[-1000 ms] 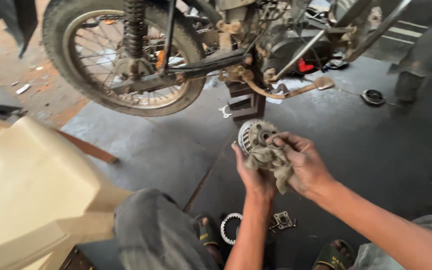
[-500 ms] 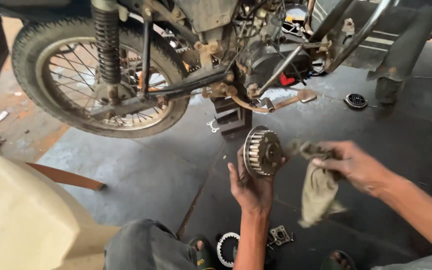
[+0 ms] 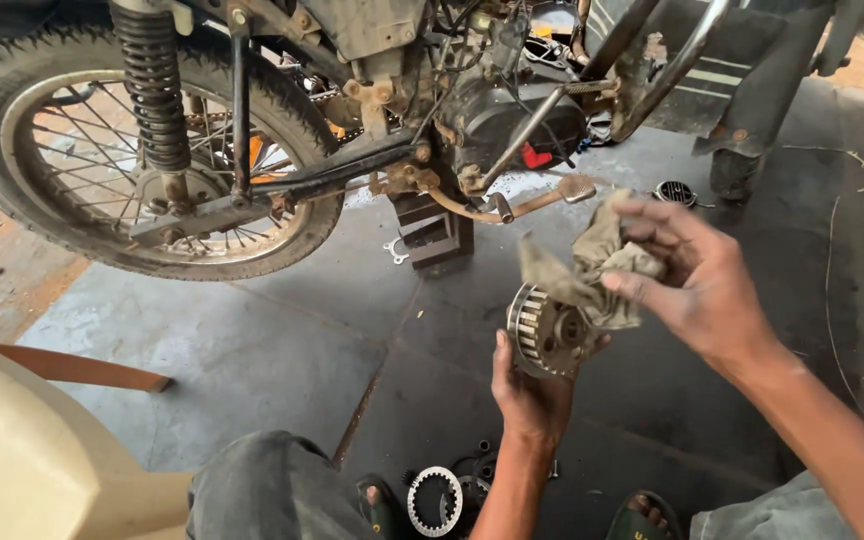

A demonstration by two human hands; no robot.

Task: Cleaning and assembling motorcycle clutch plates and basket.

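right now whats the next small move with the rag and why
Probably press the rag back into the round metal part. The right hand holds the rag bunched just above it, the left hand holds the part face up, and its ribbed rim looks grimy.

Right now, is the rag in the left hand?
No, the right hand grips the rag, while the left hand holds the toothed metal hub from below.

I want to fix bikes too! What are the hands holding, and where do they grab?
Left hand cups the round toothed metal part from below. Right hand pinches the dirty rag at its top.
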